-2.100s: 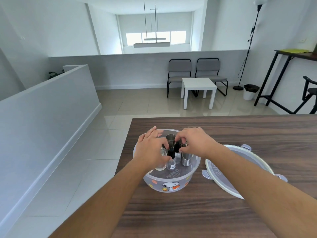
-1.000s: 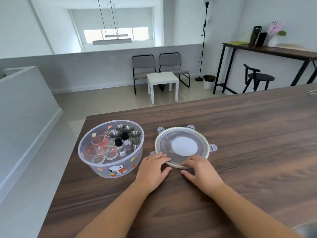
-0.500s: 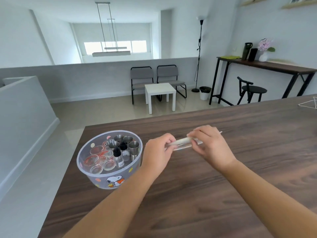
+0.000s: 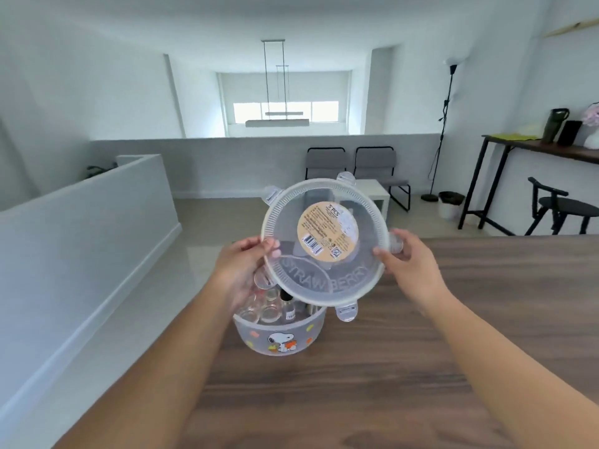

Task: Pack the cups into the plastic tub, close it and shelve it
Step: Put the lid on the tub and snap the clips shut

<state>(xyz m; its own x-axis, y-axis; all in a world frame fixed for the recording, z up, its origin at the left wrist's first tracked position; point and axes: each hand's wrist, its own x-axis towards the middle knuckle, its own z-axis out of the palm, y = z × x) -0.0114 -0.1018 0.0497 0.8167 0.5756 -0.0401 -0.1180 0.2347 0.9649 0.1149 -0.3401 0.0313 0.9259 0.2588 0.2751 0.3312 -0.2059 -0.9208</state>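
Note:
I hold a round translucent lid with clip tabs and a tan sticker, tilted up towards me above the tub. My left hand grips its left rim and my right hand grips its right rim. Below it stands the clear plastic tub with a cartoon dog print, near the table's left edge. Several small glass and metal cups and a little dark-capped bottle stand inside it. The lid hides the far half of the tub.
The dark wooden table runs to the right and towards me; its left edge drops to a tiled floor. Beyond are a white low wall, two chairs, a white side table, a floor lamp and a high console table with a stool.
Both hands lifted the lid off the table, turned it sticker side towards me and carried it left, over the tub. The view has swung back towards the tub.

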